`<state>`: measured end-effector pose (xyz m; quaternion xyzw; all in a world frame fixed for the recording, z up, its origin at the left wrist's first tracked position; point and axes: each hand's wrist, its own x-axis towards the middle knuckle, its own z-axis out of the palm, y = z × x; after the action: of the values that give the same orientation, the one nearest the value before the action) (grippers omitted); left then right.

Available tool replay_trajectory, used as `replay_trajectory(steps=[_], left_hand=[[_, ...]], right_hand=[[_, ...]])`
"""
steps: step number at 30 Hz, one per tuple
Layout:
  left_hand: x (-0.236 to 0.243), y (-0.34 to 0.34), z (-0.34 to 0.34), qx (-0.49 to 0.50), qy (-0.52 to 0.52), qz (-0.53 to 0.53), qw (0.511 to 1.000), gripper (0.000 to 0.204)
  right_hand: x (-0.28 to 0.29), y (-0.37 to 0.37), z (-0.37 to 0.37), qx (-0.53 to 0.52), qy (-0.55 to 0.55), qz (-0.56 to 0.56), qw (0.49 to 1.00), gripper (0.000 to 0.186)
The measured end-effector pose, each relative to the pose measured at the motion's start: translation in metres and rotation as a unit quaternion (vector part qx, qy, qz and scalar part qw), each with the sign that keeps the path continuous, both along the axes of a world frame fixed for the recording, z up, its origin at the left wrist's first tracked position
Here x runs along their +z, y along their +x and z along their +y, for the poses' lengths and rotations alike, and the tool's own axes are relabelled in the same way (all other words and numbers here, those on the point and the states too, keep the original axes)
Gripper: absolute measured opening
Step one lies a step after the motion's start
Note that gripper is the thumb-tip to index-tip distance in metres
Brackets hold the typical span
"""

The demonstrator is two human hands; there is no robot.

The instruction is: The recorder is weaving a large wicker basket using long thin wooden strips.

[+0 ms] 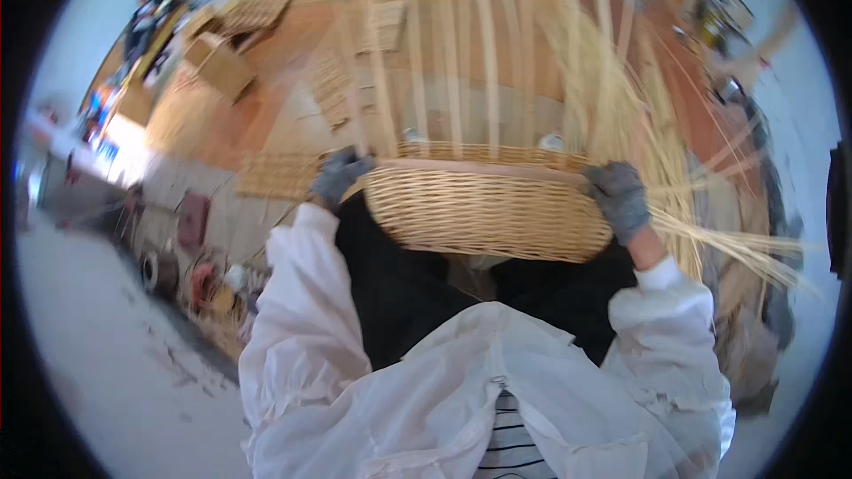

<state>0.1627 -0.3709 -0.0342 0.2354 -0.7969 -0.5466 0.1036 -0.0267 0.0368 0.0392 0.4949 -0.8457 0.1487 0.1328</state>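
Note:
A woven basket [484, 208] of pale strips rests over my dark-trousered legs, with long flat strips [488, 80] standing up behind its rim. My left hand [340, 173], in a grey glove, has its fingers wrapped round the basket's left end at the rim. In a matching glove, my right hand [619, 200] grips the right end. A flat pinkish band [479, 167] runs along the near rim between them. Loose long strips [728, 239] spread out beside my right hand.
Woven mats [271, 173] and cardboard boxes [217, 62] lie on the floor ahead. Tools and a reel [160, 273] are at my left. Pale walls [98, 319] flank me. At the far upper left is a person [140, 27] in dark clothing.

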Motion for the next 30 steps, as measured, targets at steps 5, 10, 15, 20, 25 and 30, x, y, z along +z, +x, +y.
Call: replay_trajectory(steps=[5, 10, 15, 20, 25, 30], left_hand=[[-0.014, 0.017, -0.007, 0.073, 0.075, 0.032, 0.994, 0.018], [-0.037, 0.001, -0.012, 0.042, 0.191, 0.074, 0.978, 0.024], [-0.033, 0.009, -0.009, 0.061, 0.190, 0.054, 0.978, 0.023], [-0.026, 0.003, -0.004, 0.026, 0.177, 0.022, 0.984, 0.025], [-0.035, 0.006, -0.009, 0.045, 0.146, 0.033, 0.988, 0.023], [-0.041, -0.002, -0.007, 0.128, 0.166, 0.060, 0.976, 0.024]], right_hand=[[-0.009, -0.011, 0.026, -0.007, -0.148, -0.112, 0.983, 0.022], [-0.014, -0.018, 0.046, -0.112, -0.241, -0.287, 0.920, 0.037], [-0.001, -0.036, 0.035, -0.258, -0.163, -0.299, 0.904, 0.055], [-0.006, -0.059, 0.047, -0.044, -0.169, -0.551, 0.816, 0.043], [-0.023, -0.047, 0.034, -0.142, -0.217, -0.458, 0.850, 0.026], [-0.023, -0.044, 0.026, -0.192, -0.270, -0.422, 0.844, 0.023]])
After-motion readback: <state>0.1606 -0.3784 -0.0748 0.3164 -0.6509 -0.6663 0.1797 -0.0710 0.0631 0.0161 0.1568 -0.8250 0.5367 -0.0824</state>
